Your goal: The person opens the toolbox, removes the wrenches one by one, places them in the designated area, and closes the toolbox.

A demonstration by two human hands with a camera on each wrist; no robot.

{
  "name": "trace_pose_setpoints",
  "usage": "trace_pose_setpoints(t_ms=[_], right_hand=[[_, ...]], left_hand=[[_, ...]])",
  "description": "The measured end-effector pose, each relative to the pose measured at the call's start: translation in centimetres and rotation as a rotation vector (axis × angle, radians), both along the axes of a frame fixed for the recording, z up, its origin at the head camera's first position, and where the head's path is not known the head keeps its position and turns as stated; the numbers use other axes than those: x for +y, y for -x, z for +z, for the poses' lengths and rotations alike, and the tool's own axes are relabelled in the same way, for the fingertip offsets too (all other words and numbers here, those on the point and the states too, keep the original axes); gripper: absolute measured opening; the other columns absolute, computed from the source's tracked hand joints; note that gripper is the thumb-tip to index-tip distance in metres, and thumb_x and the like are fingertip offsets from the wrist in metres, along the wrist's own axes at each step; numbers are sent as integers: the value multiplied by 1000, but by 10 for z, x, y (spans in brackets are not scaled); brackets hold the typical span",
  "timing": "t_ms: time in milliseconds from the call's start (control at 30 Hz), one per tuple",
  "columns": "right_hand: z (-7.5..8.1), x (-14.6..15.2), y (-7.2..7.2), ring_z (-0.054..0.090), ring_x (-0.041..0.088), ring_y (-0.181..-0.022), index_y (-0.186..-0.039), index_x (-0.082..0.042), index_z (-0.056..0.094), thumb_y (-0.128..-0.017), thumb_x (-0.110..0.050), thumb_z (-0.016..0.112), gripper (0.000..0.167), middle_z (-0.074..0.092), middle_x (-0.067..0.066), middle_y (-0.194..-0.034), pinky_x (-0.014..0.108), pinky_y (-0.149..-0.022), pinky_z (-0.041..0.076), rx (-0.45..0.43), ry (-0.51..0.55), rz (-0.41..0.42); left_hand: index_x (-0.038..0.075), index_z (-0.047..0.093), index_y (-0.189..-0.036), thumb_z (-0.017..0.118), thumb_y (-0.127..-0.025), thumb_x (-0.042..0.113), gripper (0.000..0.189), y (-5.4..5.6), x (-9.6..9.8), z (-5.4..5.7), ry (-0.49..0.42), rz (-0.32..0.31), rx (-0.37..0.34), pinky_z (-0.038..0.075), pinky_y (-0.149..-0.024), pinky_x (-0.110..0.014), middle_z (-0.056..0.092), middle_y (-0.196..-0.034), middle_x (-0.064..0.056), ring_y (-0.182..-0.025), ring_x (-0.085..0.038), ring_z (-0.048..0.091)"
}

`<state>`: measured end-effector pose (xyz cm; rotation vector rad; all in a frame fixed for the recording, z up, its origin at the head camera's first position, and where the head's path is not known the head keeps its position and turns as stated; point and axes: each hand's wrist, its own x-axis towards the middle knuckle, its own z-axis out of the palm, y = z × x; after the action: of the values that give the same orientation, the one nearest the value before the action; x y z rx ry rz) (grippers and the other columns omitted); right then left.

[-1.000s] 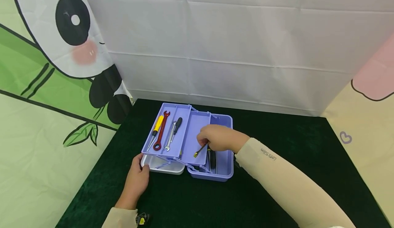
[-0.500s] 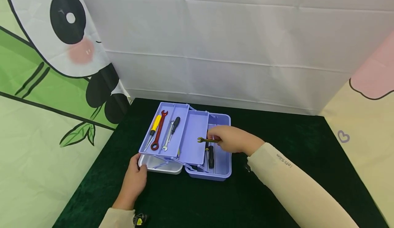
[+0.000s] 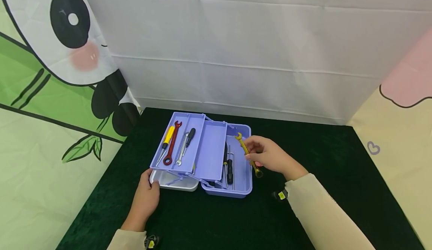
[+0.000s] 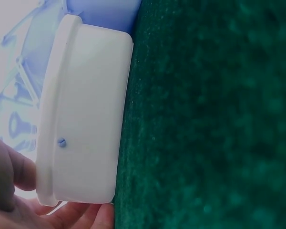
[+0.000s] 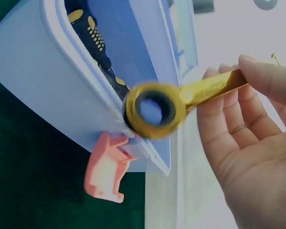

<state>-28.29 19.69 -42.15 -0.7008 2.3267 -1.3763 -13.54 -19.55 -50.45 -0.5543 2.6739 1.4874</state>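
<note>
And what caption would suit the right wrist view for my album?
A right hand pinches a golden ring-ended wrench near an open toolbox with a pink latch.

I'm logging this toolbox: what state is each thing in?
Toolbox, open
White lid, swung open, gripped by left hand
Upper tray, folded out
Lower tray, folded out
Pink latch, unfastened
Gold wrench, held in right hand
Red wrench, lying in upper tray
Silver wrench, lying in upper tray
Yellow-handled screwdriver, lying in upper tray
Black-handled screwdriver, lying in upper tray
Another black-handled screwdriver, lying in the base
</note>
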Motion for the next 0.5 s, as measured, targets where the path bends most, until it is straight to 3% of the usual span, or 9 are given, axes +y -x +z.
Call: trace_pose_setpoints(t_ms=[200, 500], right_hand=[[-18, 23, -2, 67, 31, -91, -124, -3, 63, -95, -9, 74, 32, 66, 16, -107, 39, -83, 60, -79, 173, -142], [-38, 48, -2, 69, 28, -99, -134, 0, 57, -96, -13, 74, 43, 63, 19, -115, 34, -84, 60, -137, 224, -382]], left_hand=[[0, 8, -162, 32, -111, 17, 60, 1, 0, 0, 11, -6, 5, 28, -116, -64, 20, -164, -27, -133, -40, 40], [1, 8, -163, 31, -111, 18, 59, 1, -1, -3, 14, -4, 9, 34, -114, -62, 21, -164, -27, -131, -39, 42]])
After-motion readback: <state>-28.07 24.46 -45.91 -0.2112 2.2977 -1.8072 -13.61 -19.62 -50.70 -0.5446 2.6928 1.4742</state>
